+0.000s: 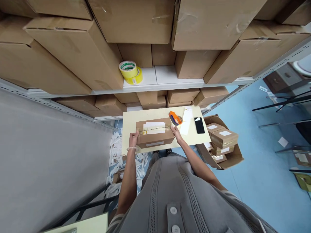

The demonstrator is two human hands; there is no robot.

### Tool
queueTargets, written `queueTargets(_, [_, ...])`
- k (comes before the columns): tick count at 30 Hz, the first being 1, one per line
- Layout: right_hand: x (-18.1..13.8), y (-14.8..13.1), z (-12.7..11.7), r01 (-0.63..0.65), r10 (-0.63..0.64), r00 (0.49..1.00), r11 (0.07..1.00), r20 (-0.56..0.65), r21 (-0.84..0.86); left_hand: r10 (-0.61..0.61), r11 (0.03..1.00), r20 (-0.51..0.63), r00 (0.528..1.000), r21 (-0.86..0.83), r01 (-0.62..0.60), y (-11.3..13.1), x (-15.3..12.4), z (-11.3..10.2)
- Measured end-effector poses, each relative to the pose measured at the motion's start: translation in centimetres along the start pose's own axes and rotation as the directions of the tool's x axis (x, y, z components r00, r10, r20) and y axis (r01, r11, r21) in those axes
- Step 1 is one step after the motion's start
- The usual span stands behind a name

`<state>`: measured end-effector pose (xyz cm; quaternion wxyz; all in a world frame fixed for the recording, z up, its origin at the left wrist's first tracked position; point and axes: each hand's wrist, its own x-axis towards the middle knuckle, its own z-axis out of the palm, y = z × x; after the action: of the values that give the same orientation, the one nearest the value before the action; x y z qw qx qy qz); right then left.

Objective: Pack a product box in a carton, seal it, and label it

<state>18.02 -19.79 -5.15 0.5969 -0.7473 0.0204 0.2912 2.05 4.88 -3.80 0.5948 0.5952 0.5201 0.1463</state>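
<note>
A brown cardboard box (155, 139) rests on a pale yellow table (128, 118), with clear tape along its top seam and a white label (154, 127) on top. Another white strip shows on its near side. My left hand (133, 139) grips the box's left end; a pale band circles that wrist. On the opposite end, my right hand (176, 132) holds the right edge with the fingers partly hidden. Just beyond the right hand lies an orange tape dispenser (175, 118) with a tape roll in it. White label paper (186, 121) and a black phone (199, 125) lie farther right.
Shelves packed with cardboard boxes (136, 22) stand in front; two yellow tape rolls (131, 72) sit on a shelf. A large open carton (233, 160) holding small labelled boxes is on the floor at right. Paper scraps (141, 165) litter the floor at left, beside a wall.
</note>
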Motion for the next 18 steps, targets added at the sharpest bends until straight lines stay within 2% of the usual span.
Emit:
queueTargets(4, [0.1, 0.2, 0.5, -0.02, 0.0, 0.995, 0.982, -0.103, -0.185, -0.087, 0.99, -0.065, 0.994, 0.103, 0.093, -0.9, 0.3, 0.3])
queueTargets(9, [-0.2, 0.6, 0.6, 0.033, -0.048, 0.994, 0.986, -0.093, -0.162, -0.079, 0.981, -0.053, 0.995, 0.175, 0.087, -1.2, 0.0, 0.6])
queueTargets(14, [-0.3, 0.8, 0.4, 0.04, -0.056, 0.996, 0.978, -0.075, -0.206, 0.057, 0.954, -0.02, 0.998, 0.295, -0.049, -0.6, -0.7, 0.6])
queueTargets(16, [-0.3, 1.2, -0.3, 0.045, -0.05, 0.998, 0.986, -0.029, -0.159, 0.055, 0.95, -0.029, 0.998, 0.309, -0.043, -0.4, -0.8, 0.7])
queueTargets(18, [-0.2, 1.9, -1.5, -0.003, 0.003, 1.0, 0.996, -0.001, -0.085, 0.03, 0.939, -0.014, 0.999, 0.344, -0.024, -0.3, -1.0, 0.8])
